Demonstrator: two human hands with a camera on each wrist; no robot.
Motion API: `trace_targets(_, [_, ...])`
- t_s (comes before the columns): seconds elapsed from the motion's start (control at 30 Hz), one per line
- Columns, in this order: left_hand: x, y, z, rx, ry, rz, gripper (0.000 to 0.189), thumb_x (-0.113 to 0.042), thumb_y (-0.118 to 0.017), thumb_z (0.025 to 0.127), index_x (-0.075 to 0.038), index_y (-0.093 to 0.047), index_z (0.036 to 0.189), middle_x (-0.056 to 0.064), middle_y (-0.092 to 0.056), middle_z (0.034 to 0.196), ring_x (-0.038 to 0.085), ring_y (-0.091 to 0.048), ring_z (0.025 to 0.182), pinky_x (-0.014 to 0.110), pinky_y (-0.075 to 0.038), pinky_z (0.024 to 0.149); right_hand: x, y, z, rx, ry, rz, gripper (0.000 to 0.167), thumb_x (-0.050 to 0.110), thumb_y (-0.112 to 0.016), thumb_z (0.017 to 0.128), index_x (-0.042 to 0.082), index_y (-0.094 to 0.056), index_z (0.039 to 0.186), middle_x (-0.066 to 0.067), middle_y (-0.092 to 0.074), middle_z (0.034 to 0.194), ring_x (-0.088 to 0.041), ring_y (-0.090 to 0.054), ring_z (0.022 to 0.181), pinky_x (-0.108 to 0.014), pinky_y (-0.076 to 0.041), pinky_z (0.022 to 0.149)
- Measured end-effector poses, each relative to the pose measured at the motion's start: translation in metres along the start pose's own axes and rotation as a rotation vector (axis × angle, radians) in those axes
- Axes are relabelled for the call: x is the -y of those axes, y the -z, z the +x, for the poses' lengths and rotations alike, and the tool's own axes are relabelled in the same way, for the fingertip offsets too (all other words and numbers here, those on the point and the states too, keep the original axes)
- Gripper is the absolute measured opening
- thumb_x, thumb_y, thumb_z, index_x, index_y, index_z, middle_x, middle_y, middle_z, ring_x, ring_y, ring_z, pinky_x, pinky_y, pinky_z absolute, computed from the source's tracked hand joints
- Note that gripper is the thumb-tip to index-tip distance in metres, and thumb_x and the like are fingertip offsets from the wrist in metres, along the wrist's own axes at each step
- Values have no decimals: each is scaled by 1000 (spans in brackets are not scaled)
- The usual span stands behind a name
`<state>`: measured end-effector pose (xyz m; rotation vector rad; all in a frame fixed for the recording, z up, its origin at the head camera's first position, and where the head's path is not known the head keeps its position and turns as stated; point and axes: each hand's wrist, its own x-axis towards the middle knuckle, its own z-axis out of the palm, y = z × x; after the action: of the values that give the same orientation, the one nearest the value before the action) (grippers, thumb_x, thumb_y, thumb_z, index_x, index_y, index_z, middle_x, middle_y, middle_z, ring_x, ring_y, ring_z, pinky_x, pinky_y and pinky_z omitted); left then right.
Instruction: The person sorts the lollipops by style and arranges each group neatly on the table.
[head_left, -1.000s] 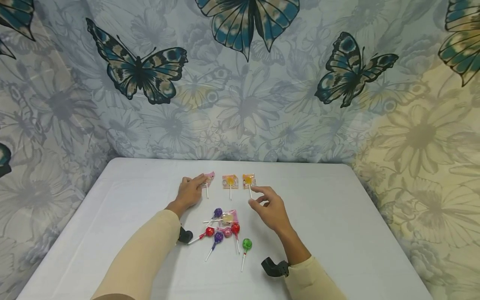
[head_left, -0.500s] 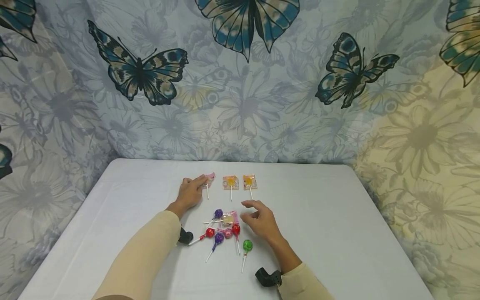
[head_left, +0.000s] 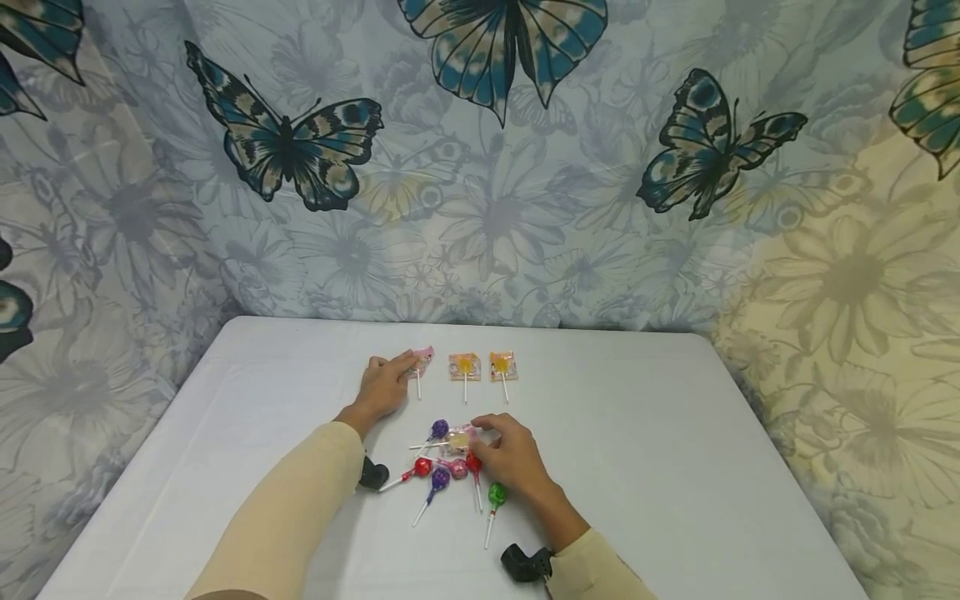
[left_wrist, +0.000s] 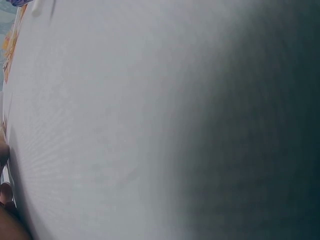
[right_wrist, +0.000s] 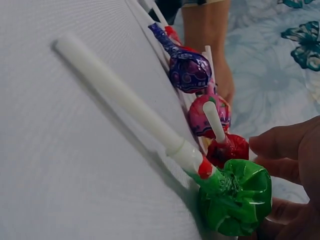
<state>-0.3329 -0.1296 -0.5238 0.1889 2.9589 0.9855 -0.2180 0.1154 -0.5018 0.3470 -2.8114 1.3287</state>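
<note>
My left hand (head_left: 381, 387) rests its fingertips on a flat lollipop in a clear pink wrapper (head_left: 424, 358), the leftmost of a row near the table's back; its white stick points toward me. My right hand (head_left: 513, 454) reaches over the loose pile, thumb and forefinger apart at the right edge of another pink-wrapped flat lollipop (head_left: 454, 441). Below its thumb lies a red ball lollipop (head_left: 473, 462), partly covered. The green ball lollipop (right_wrist: 235, 197) lies nearest in the right wrist view. Only part of the left hand (left_wrist: 6, 200) shows in the left wrist view.
Two orange-wrapped flat lollipops (head_left: 465, 367) continue the row. Purple lollipops (head_left: 440, 477), a pink one (head_left: 458, 469) and another red lollipop (head_left: 423, 467) lie close together on the white table (head_left: 637, 442). Butterfly-patterned cloth (head_left: 495, 208) hangs behind.
My right hand has left the right-hand orange lollipop of the row and come down and left to the pile. My left hand stays on the pink-wrapped lollipop.
</note>
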Motion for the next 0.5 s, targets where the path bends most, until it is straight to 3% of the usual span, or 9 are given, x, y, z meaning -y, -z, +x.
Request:
trace_targets(0.27, [-4,1,0,-4,-10,-5,40,-14,-44,102,-16,-50,141,-3,-38,150,29,-39,109,45,-33,92,1,-1,4,1,-14,-2,22,14,-73,85,7,-71,106,-5,-61,103,-11,-55,72,-24,-48,58])
trace_targets(0.5, [-2,1,1,-9,2,6,41,-15,-43,102,-17,-49,142,-3,-37,151,30,-39,108,46,-34,92,0,-4,8,-57,-31,35,12,13,-74,82,6,-73,93,-5,-62,97,-15,-60,79,-29,-49,65])
